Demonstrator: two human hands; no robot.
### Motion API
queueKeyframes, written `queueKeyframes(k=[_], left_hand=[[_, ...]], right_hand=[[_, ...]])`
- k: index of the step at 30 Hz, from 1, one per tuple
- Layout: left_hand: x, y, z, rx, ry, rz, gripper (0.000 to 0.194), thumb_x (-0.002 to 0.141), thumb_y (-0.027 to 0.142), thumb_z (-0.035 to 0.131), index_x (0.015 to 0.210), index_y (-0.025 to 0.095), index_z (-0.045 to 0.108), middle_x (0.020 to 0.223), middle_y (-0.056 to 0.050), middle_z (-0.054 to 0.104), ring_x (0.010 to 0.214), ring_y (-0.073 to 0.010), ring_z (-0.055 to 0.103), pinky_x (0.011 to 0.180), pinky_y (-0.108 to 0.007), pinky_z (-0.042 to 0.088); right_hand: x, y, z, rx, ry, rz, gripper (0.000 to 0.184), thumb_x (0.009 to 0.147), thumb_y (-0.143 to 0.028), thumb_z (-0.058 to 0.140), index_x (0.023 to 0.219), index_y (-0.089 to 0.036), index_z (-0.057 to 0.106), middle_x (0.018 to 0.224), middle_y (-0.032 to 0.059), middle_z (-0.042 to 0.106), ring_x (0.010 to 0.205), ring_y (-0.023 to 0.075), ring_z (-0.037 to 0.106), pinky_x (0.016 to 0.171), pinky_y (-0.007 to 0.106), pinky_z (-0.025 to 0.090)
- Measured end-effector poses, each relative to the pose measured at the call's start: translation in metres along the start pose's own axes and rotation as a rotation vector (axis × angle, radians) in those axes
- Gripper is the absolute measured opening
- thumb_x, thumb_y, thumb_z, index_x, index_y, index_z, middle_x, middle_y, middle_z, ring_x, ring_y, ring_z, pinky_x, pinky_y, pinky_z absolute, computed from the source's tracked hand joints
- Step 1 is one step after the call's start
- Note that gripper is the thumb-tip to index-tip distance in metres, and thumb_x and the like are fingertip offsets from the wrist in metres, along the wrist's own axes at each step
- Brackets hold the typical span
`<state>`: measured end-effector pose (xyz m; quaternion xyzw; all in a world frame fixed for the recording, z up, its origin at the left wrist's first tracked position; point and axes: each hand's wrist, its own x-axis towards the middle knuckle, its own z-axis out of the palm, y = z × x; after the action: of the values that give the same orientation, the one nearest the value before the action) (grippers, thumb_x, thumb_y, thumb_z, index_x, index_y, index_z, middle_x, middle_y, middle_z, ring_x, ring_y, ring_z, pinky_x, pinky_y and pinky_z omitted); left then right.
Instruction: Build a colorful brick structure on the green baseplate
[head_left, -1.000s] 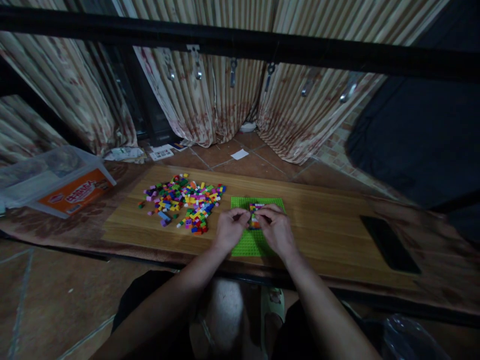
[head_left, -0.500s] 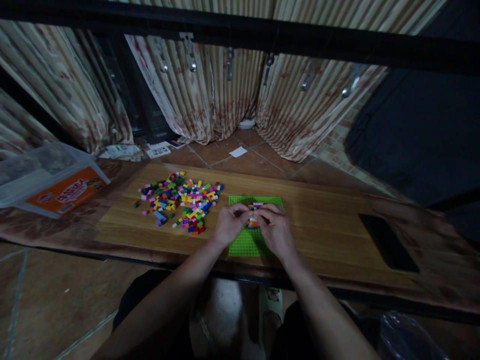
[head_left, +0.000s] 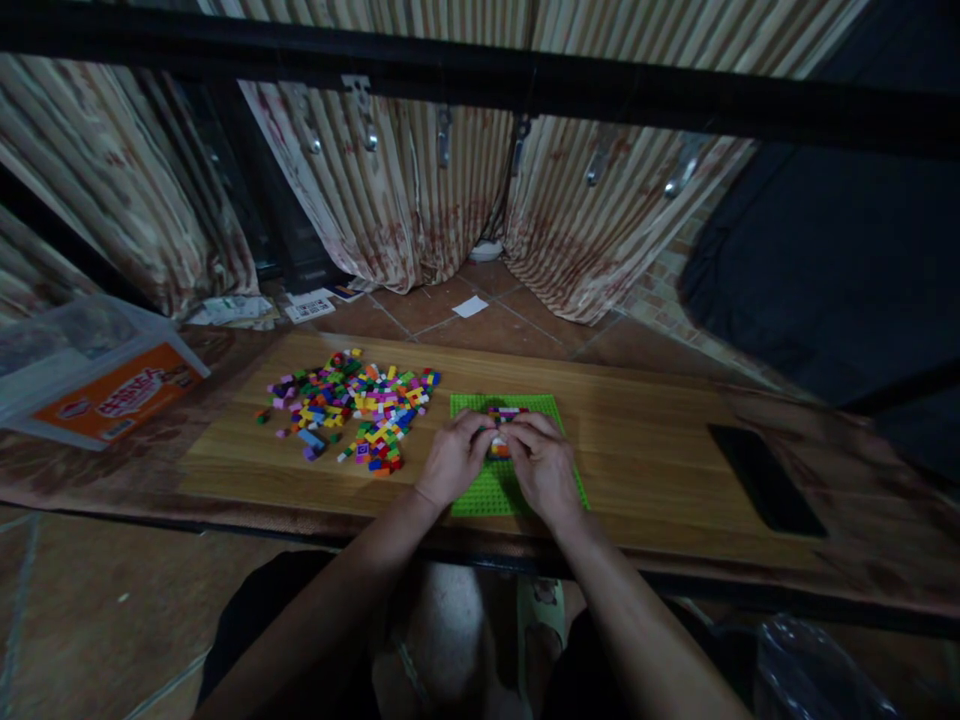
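Note:
A green studded baseplate [head_left: 491, 495] lies on the wooden board, and a small cluster of coloured building bricks [head_left: 498, 450] sits on its middle. Over this cluster my left hand [head_left: 454, 455] and my right hand [head_left: 544, 465] meet with their fingertips. Both are closed in a pinch on a small building brick at the cluster, mostly covered by the fingers; its exact shape cannot be made out. To the left of my left hand spreads a pile of loose building bricks [head_left: 382, 405] in many colours.
A clear plastic tub [head_left: 97, 375] with an orange label stands at the far left. On the right end of the wooden board [head_left: 645, 440] rests a black phone-like slab [head_left: 765, 480]. A dark bar [head_left: 480, 65] with metal hooks crosses in front of striped curtains [head_left: 420, 200].
The view has shifted slightly, moving everything a little to the left. Both hands stay pinched together over the brick cluster, with the right fingers slightly closer to the left ones.

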<state>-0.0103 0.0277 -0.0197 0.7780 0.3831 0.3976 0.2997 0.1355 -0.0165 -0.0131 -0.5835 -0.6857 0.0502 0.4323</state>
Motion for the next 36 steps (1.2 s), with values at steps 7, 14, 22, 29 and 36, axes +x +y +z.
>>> queueKeyframes(k=[7, 14, 22, 29, 36], left_hand=[[0.001, -0.002, -0.005, 0.015, -0.064, 0.036, 0.012, 0.087, 0.019, 0.053, 0.093, 0.019, 0.064, 0.089, -0.004, 0.065, 0.087, -0.0165, 0.063, 0.081, -0.028, 0.048], [0.000, -0.003, -0.009, 0.043, -0.067, 0.045, 0.013, 0.088, 0.019, 0.052, 0.087, 0.019, 0.064, 0.087, -0.005, 0.066, 0.085, -0.0162, 0.063, 0.079, -0.027, 0.048], [-0.003, -0.002, -0.004, 0.060, -0.048, 0.126, 0.015, 0.090, 0.021, 0.052, 0.087, 0.018, 0.066, 0.084, -0.004, 0.066, 0.081, -0.0152, 0.063, 0.075, -0.026, 0.049], [-0.009, 0.004, -0.003, 0.026, -0.006, 0.065, 0.022, 0.089, 0.022, 0.053, 0.106, 0.018, 0.066, 0.095, -0.007, 0.068, 0.088, -0.0164, 0.064, 0.082, -0.028, 0.050], [-0.008, -0.007, 0.006, -0.344, 0.070, -0.288, 0.019, 0.080, 0.026, 0.063, 0.096, 0.017, 0.069, 0.089, -0.005, 0.070, 0.077, -0.0156, 0.064, 0.072, -0.027, 0.052]], right_hand=[[0.000, -0.002, 0.000, 0.045, 0.002, 0.038, 0.022, 0.090, -0.026, 0.052, 0.085, -0.026, 0.074, 0.090, 0.0041, 0.065, 0.087, 0.0198, 0.059, 0.078, 0.035, 0.049], [0.002, 0.000, -0.007, 0.166, -0.044, 0.096, 0.015, 0.086, -0.022, 0.057, 0.084, -0.024, 0.072, 0.094, 0.0048, 0.065, 0.092, 0.0189, 0.061, 0.085, 0.035, 0.049], [0.004, 0.001, -0.009, 0.186, 0.022, 0.141, 0.017, 0.085, -0.019, 0.054, 0.088, -0.022, 0.071, 0.096, 0.0061, 0.065, 0.094, 0.0198, 0.062, 0.085, 0.036, 0.049], [0.003, 0.002, -0.010, 0.227, 0.067, 0.189, 0.018, 0.086, -0.022, 0.053, 0.088, -0.022, 0.071, 0.096, 0.0067, 0.065, 0.092, 0.0197, 0.062, 0.085, 0.036, 0.050], [0.000, 0.011, -0.004, 0.255, 0.127, 0.299, 0.021, 0.083, -0.026, 0.056, 0.098, -0.020, 0.069, 0.101, 0.0083, 0.064, 0.093, 0.0213, 0.061, 0.083, 0.039, 0.051]])
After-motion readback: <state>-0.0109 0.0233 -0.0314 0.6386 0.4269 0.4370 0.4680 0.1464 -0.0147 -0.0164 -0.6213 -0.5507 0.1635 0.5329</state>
